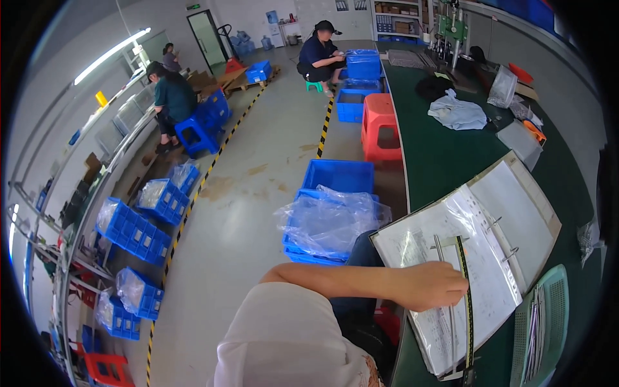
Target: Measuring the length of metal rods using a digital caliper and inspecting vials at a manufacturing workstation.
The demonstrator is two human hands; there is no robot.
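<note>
My left hand (433, 286) reaches across from the lower left, its fingers curled closed over a thin silver metal rod (452, 332). The rod shows above and below the fist. Right alongside lies a long caliper (469, 316) with a black, yellow-marked scale, and my fingertips come up against its edge. A jaw crosses by the rod's upper end; the caliper's lower end runs to the picture's bottom edge. Both lie over an open ring binder (412, 251) with papers in clear sleeves. My right hand is out of view.
A green basket (556, 303) of metal rods stands right of the binder on the green table (429, 164). Beyond are a light-blue cloth (456, 111) and a drill press (456, 32). Blue crates (338, 174) and a red stool (379, 126) stand left; people sit farther off.
</note>
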